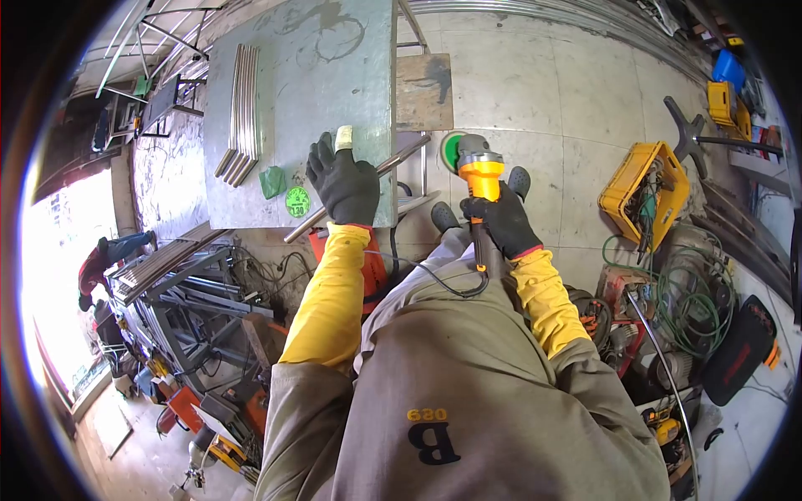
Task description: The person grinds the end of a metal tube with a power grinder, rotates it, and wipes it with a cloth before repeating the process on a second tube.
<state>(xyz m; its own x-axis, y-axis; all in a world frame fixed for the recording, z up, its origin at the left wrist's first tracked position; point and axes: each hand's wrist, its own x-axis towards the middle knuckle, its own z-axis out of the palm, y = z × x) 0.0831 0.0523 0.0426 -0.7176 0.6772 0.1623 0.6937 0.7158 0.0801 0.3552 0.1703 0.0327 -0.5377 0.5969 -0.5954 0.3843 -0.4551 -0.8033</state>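
Note:
My right hand (501, 221), in a black glove, is wrapped round the body of an angle grinder (481, 175) with a yellow and grey head. A green disc (451, 152) shows at the grinder's left side. My left hand (344, 185), also gloved, lies over a metal tube (403, 155), its fingers stretched out and white tape round one of them. The tube slants across the corner of the grey worktable (334, 92) and sticks out past its right edge. Near my left hand are a round green label (297, 202) and a crumpled green piece (272, 181).
A row of metal tubes (241, 113) lies on the table's left side. A wooden board (424, 90) adjoins its right edge. The grinder's cord (443, 288) loops across my lap. A yellow crate (647, 196) with tools stands right. Metal frames (188, 305) and a person (104, 263) are left.

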